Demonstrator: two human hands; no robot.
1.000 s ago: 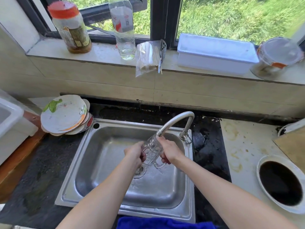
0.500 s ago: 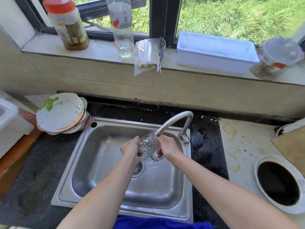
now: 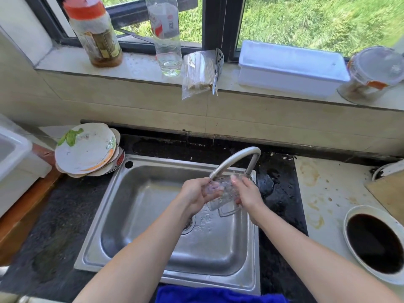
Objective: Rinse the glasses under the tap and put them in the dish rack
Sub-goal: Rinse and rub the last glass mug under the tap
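Note:
A clear glass mug [image 3: 225, 196] with a handle is held over the steel sink [image 3: 140, 204], its mouth right under the spout of the curved tap [image 3: 235, 159]. My left hand [image 3: 196, 194] grips the mug from the left, with fingers reaching in at its rim. My right hand [image 3: 247, 192] holds it from the right, the handle hanging below. Water splashes show near the drain [image 3: 189, 224]. No dish rack is clearly in view.
A stack of dirty plates [image 3: 87, 149] sits left of the sink. A white tub [image 3: 13, 154] stands at the far left. A dark bowl [image 3: 373, 243] and a board [image 3: 389, 193] lie on the right. Bottles, a white box [image 3: 290, 66] and a jar line the windowsill.
Both hands have lifted the mug a little higher and turned it, bringing its mouth up under the spout; the view has shifted slightly.

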